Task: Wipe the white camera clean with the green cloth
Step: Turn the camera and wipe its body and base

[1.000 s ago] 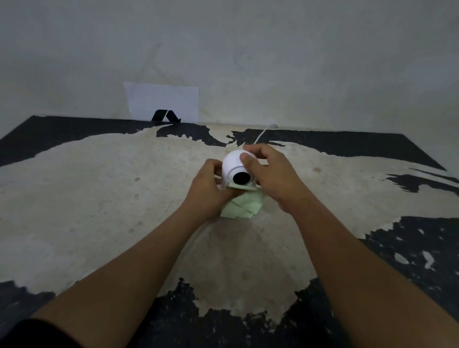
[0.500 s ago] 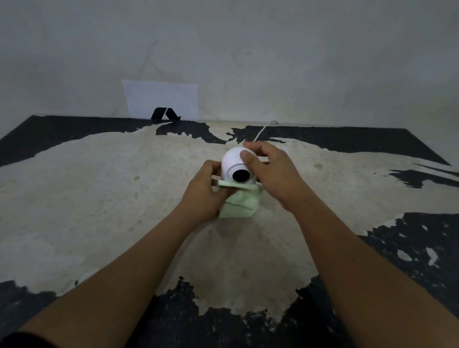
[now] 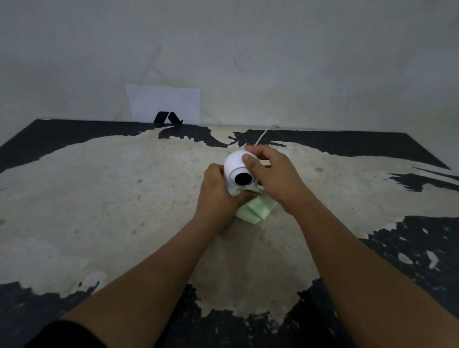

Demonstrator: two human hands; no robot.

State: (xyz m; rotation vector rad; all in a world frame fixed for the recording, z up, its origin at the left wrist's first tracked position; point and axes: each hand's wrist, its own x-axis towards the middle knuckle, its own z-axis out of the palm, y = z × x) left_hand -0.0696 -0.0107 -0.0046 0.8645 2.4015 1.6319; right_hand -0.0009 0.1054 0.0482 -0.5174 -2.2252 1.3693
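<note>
White and round, the camera (image 3: 236,171) sits near the middle of the counter (image 3: 111,192), its black lens (image 3: 243,178) facing the viewer. The right hand (image 3: 272,174) is clasped over its top and right side, thumb on the dome. The left hand (image 3: 217,192) is closed on the green cloth (image 3: 255,210), pressing it against the camera's lower front; the folded rest of the cloth lies on the counter just under both hands. A thin white cable (image 3: 263,135) runs from behind the camera to the far edge. Worn pale surface lies open on all sides, black paint remaining along the edges. A white sheet (image 3: 164,102) leans against the wall (image 3: 287,54) at the far edge, well apart.
</note>
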